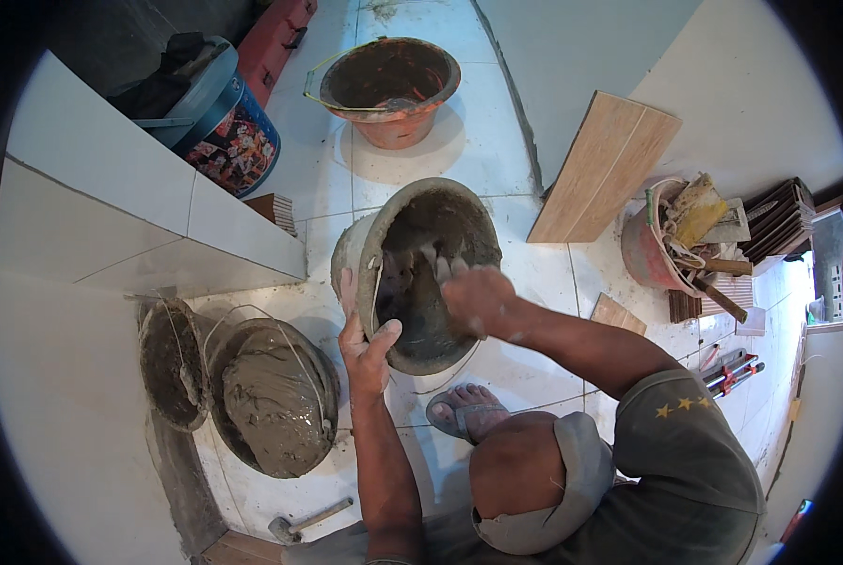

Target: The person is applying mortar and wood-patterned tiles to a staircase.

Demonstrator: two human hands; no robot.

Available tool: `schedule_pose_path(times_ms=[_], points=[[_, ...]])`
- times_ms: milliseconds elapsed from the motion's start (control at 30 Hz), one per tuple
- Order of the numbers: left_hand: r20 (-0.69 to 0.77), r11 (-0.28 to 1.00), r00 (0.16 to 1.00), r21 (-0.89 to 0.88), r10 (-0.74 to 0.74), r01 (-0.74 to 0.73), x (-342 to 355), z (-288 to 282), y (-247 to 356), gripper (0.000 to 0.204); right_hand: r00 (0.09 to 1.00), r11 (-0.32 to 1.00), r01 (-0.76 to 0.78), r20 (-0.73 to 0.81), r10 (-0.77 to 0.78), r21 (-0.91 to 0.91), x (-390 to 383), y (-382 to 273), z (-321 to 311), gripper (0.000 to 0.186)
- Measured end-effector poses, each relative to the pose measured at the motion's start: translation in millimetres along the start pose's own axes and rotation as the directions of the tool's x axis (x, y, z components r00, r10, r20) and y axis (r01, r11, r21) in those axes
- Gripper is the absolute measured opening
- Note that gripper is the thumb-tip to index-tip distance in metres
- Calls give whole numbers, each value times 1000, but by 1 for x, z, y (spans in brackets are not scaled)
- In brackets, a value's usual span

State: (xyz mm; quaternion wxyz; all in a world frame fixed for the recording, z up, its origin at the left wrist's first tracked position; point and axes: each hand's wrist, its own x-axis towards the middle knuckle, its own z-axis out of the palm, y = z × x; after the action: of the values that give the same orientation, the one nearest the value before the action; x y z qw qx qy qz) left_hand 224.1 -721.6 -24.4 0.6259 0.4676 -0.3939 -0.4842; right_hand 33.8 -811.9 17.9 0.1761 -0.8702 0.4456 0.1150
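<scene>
A mortar-crusted bucket (pixel 390 264) is tipped in front of me, its mouth turned toward me and its inside dark and smeared. My left hand (pixel 369 353) grips its near left rim, thumb over the edge and fingers along the outer wall. Reaching into the mouth, my right hand (pixel 478 297) is curled. Something pale grey shows at its fingers, and I cannot make out whether it is an object or coated fingertips. To the left, a bucket of wet grey mortar (pixel 275 400) stands beside a smaller crusted bucket (pixel 172 367), which is tilted.
An orange-brown bucket (pixel 398 127) stands at the far side. A blue pail (pixel 242 141) is behind the low tiled wall (pixel 205 212). At right are leaning wood-look planks (pixel 605 169) and a bucket of tools (pixel 642 250). A hammer (pixel 308 520) lies near my left forearm.
</scene>
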Motion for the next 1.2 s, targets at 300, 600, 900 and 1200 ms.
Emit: schedule_pose_path(times_ms=[300, 600, 900, 1200], points=[[13, 997, 999, 70, 33, -34, -3, 16, 8, 66, 1000, 999, -6, 13, 7, -37, -35, 21, -24, 48], [140, 952, 981, 258, 133, -165, -1, 18, 2, 65, 949, 999, -32, 313, 41, -33, -44, 19, 36, 58], [234, 856, 964, 464, 129, -228, -8, 26, 4, 61, 958, 967, -188, 249, 142, 172, -42, 24, 43, 28], [96, 888, 978, 408, 187, -210, -21, 42, -1, 65, 876, 404, -369, 459, -149, 837, -62, 5, 24, 44]])
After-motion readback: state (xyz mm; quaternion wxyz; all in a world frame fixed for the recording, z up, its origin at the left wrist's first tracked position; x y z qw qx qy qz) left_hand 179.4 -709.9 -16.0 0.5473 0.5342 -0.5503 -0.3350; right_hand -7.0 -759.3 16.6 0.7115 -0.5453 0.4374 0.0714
